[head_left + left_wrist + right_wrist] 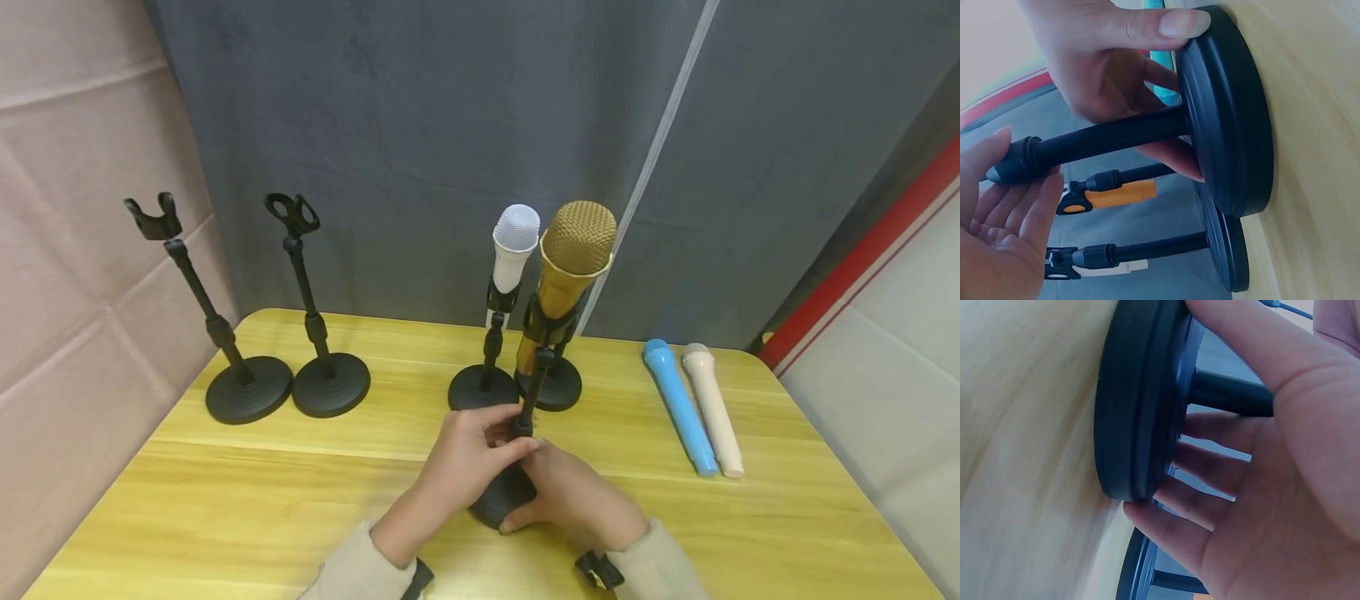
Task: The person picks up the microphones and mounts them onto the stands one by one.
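A black microphone stand with a round base stands at the table's front middle. My left hand pinches the collar of its post between thumb and fingers. My right hand holds the base's edge, with the thumb on one side and the fingers spread along the other. Above is a gold microphone; overlap hides which stand bears it. In the left wrist view an orange-gold shaft sits on a stand behind. Beside it, a white microphone rests in its own stand.
Two black stands with bare clips, one outer and one inner, stand at the back left. On the right a blue microphone and a beige microphone lie side by side on the wooden table. A grey curtain hangs behind.
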Available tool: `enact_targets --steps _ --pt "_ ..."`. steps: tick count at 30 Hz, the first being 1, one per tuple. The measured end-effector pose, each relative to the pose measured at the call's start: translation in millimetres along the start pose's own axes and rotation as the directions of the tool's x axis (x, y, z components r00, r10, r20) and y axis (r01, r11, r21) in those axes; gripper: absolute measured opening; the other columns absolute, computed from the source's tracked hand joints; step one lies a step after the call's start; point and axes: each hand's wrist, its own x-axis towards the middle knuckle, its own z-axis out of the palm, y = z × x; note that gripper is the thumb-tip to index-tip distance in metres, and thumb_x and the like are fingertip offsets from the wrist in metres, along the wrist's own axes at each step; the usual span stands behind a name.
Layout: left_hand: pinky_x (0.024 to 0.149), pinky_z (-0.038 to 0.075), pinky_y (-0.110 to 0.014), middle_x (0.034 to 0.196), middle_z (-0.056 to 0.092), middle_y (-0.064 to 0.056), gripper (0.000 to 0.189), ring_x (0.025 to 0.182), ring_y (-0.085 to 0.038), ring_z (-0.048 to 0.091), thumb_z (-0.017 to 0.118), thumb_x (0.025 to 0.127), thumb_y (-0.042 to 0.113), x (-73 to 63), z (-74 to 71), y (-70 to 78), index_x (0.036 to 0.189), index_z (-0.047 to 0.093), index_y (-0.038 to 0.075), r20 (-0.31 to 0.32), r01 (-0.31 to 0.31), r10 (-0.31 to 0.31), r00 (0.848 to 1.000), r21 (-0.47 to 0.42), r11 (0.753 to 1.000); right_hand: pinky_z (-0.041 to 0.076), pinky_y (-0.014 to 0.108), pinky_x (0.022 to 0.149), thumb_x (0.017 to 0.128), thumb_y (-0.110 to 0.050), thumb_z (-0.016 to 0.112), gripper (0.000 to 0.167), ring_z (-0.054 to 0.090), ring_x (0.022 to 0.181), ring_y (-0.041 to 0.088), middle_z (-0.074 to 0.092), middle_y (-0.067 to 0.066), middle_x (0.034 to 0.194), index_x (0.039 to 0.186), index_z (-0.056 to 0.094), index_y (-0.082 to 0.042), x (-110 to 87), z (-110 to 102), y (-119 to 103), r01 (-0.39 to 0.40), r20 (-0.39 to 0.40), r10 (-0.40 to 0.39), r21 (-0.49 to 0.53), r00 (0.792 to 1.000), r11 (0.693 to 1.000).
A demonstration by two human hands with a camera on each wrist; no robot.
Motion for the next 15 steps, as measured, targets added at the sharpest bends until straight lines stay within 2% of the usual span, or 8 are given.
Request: enact_targets --steps 4,7,15 --pt "0.082 0.061 -0.024 0.108 0.078 -0.006 0.035 0.092 -0.015 0.076 0.078 0.090 0.022 0.1 -3.1 -0.2 0.120 0.074 0.006 0.016 -0.034 0.034 0.999 0.022 0.999 0.048 0.048 0.109 0.070 -0.046 0.091 0.102 0.056 0.131 0.024 0.052 0.012 0.150 0.151 0.044 -0.006 0.7 1.0 -1.1 0.003 -0.005 -0.003 -0.008 1.000 1.000" --pt "0.086 0.061 -0.028 0.113 0.077 -0.007 0.033 0.098 -0.017 0.076 0.077 0.091 0.020 -0.3 -6.4 -0.3 0.120 0.074 0.005 0.039 -0.055 0.054 0.998 0.002 0.999 0.048 0.049 0.108 0.070 -0.046 0.090 0.101 0.056 0.131 0.026 0.052 0.014 0.150 0.151 0.045 -0.006 0.7 1.5 -1.4 0.000 0.001 0.000 -0.016 1.000 1.000" --pt "0.091 0.060 -0.025 0.119 0.075 -0.008 0.033 0.103 -0.018 0.075 0.074 0.093 0.014 0.5 -9.1 -1.6 0.124 0.071 0.003 0.073 -0.063 0.066 0.995 -0.046 0.997 0.049 0.049 0.107 0.071 -0.048 0.090 0.099 0.057 0.130 0.029 0.052 0.018 0.149 0.149 0.047 -0.004 0.1 1.1 -2.5 -0.005 0.009 0.005 -0.053 1.000 0.999"
